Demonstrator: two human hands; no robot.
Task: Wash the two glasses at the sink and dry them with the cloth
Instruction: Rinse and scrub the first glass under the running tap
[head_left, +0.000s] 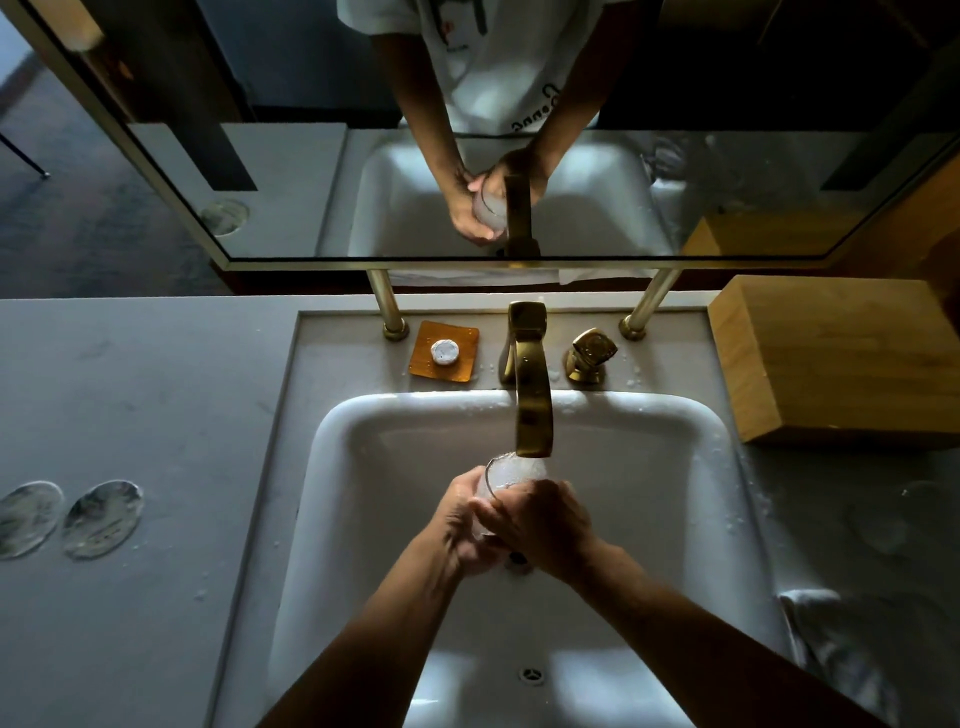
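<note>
**Glass held under the brass spout, above the white basin**

The grey countertop (130, 415) carries a rectangular white sink (363, 467), whose bowl holds a drain (519, 561) partly hidden under the hands and an overflow opening (531, 675) in its near wall. Behind the sink a framed mirror (291, 197) reflects the basin, the hands and the glass. To the right stands a wooden block (831, 364); a pale cloth (831, 649) lies on the counter at the sink's right edge. On the left of the counter lie two oval translucent discs (103, 518), side by side. A brass faucet (530, 384) reaches over the basin, with its brass handle (589, 356) just to the right. Left of the faucet, an amber soap dish (443, 352) holds a small round white soap (444, 353).

The glass (511, 475) is clear, frosted with foam or water, and sits directly below the spout tip, above the middle of the basin. Its rim tilts up and away from the person toward the spout; its long axis runs from the palms toward the faucet. The left hand (462, 525) wraps curled fingers round the glass's left side and base. The right hand (545, 525) curls its fingers over the right side, overlapping the left hand's fingers. The second glass cannot be made out with certainty.
</note>
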